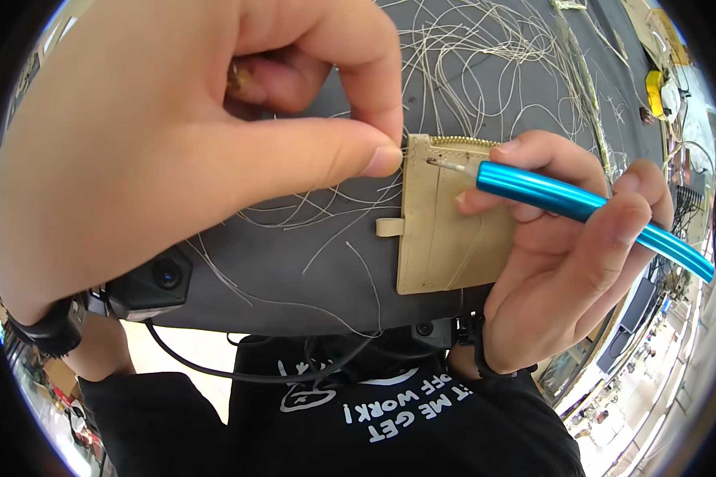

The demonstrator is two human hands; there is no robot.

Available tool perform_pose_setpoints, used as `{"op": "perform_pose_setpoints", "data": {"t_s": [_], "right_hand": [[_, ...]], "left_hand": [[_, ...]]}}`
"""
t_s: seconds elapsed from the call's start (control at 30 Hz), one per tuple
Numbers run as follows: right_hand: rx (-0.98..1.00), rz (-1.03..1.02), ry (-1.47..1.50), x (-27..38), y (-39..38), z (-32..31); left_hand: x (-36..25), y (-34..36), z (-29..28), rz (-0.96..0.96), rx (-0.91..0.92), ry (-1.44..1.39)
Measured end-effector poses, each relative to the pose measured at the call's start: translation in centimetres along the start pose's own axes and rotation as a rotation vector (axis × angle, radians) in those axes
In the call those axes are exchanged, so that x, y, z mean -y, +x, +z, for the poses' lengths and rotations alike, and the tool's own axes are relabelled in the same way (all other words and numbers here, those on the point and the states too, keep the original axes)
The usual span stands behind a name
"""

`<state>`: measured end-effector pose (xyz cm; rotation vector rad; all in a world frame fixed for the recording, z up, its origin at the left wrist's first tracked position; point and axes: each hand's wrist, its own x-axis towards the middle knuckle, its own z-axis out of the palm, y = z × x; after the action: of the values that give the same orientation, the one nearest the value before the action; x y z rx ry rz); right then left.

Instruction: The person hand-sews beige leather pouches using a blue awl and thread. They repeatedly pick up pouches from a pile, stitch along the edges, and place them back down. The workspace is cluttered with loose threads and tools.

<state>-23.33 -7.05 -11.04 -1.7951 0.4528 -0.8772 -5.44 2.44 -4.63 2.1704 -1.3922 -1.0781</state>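
Note:
A small beige zip wallet (445,238) lies on the dark grey surface, with a short tab on its left edge and a brass zip (465,141) along the top. My right hand (561,254) is closed around a slim blue pen-shaped tool (541,191). The tool's thin metal tip is at the wallet's upper left, beside a small dark mark. Some right fingers rest over the wallet's right part. At the upper left corner, my left hand (207,135) pinches thumb and forefinger together. Fine pale thread shows by those fingertips, but what they grip is too small to be sure.
A tangle of pale loose threads (485,48) spreads behind the wallet, with more strands to its left. The grey work surface (310,278) ends close to my body. A black cable (247,375) loops below that edge. Something yellow (655,94) stands at the far right.

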Motion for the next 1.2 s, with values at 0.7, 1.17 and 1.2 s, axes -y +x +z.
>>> {"op": "perform_pose_setpoints", "data": {"t_s": [0.7,1.17,1.2], "right_hand": [[-0.107,0.084,0.146,0.0,-0.4,0.2],[-0.168,0.082,0.100,0.1,-0.5,0.4],[-0.184,0.093,0.123,0.0,-0.5,0.3]], "left_hand": [[1.4,-0.8,0.0,0.146,-0.010,0.094],[1.2,-0.9,0.2,0.147,-0.012,0.091],[1.1,-0.8,0.2,0.121,-0.023,0.113]]}}
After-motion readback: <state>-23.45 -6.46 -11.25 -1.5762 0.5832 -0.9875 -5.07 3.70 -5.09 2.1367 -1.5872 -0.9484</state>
